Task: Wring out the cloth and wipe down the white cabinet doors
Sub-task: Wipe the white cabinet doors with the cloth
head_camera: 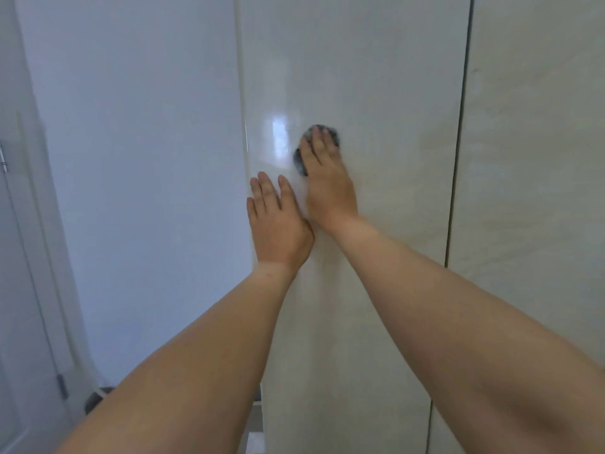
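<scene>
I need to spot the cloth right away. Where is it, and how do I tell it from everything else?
Find the glossy white cabinet door filling the middle. Against it, the right hand presses its straight fingers on the cloth, beside a bright reflection. It is the only dark, grey, bunched thing on the pale panel.

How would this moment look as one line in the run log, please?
phase: wiping | right hand: presses grey cloth on cabinet door | left hand: flat on door near left edge

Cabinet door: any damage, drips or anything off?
Nothing stands out. The white cabinet door looks intact and glossy, with no visible drips. The right hand presses the dark cloth flat on it; the left hand rests beside.
</scene>
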Motion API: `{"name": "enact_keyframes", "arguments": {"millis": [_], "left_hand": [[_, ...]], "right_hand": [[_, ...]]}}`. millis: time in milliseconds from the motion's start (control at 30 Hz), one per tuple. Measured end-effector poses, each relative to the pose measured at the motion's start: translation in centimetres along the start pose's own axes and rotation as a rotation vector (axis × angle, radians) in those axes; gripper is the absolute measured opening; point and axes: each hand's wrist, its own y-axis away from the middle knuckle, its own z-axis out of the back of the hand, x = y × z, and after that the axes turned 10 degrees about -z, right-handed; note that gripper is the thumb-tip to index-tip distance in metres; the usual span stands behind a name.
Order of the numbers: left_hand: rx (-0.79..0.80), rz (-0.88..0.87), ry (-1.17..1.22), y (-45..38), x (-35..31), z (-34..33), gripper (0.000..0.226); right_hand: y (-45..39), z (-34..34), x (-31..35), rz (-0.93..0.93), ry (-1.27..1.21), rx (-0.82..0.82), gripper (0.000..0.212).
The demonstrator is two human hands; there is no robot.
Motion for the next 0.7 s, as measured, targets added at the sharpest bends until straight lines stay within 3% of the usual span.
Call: {"name": "enact_keyframes", "arguments": {"millis": [67,100,133,267,367,433,533,633,700], "left_hand": [[0.018,0.014,-0.022,0.0,-0.8,-0.3,0.072],[0.024,0.023,-0.034,-0.1,-1.0,-0.3,0.074],[0.031,0.035,-0.048,-0.2,-1.3,-0.4,0.074],[0.035,0.069,-0.091,-0.3,-1.6,-0.8,0.076],[0.005,0.033,-0.067,-0.1,-1.1,-0.8,0.076],[-0.038,0.002,0.002,0.5,-0.1,-0.4,0.076],[-0.115,-0.007,0.152,1.9,2.3,0.8,0.072],[-0.114,0.007,0.264,4.1,6.0,1.3,0.056],[-0.102,0.008,0.281,5.2,7.6,1.1,0.058]], "right_hand": [[0.1,0.5,-1.1,0.228,0.076,0.116,0.053],[-0.2,1.5,-2.8,0.247,0.096,0.104,0.052],[-0.3,2.5,-4.9,0.192,0.1,0.062,0.053],[1.5,6.6,-13.2,-0.342,0.086,-0.127,0.06],[2.4,5.1,-11.5,-0.473,0.028,-0.218,0.064],[3.1,2.6,-8.2,-0.41,-0.003,-0.221,0.059],[4.2,-1.7,-1.7,-0.135,-0.031,-0.153,0.054],[4.5,-5.1,5.1,0.112,-0.019,-0.044,0.052],[4.3,-6.1,7.5,0.181,0.011,0.041,0.053]]}}
